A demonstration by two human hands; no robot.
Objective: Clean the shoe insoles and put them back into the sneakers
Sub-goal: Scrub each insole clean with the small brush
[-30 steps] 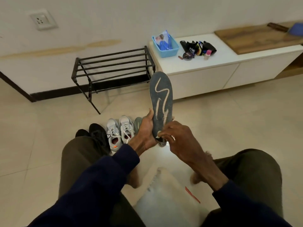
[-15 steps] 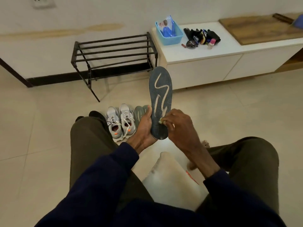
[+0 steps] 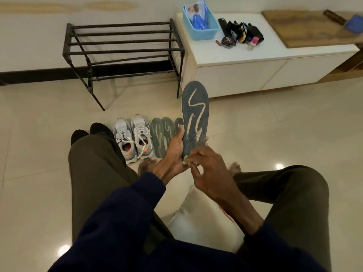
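I hold a dark blue insole [image 3: 194, 116] upright, toe end up, with a pale zigzag mark on its face. My left hand [image 3: 173, 152] grips its lower left edge from behind. My right hand [image 3: 206, 169] pinches a small pale wipe [image 3: 185, 162] against the insole's heel end. On the floor behind, a pair of grey sneakers [image 3: 133, 137] with orange tags stands side by side. Right of them lie three more grey-green insoles [image 3: 164, 134], the rightmost partly hidden by my left hand.
Two black shoes [image 3: 92, 132] peek out behind my left knee. A black metal shoe rack [image 3: 121, 50] stands by the wall. A white low cabinet [image 3: 265, 61] carries a blue basket [image 3: 200, 24] and shoe-care items [image 3: 239, 36]. A white cushion [image 3: 204, 222] lies between my legs.
My right hand with the wipe has slid from the insole's middle down to its heel end. The view has tilted down, and the floor insoles now show more fully.
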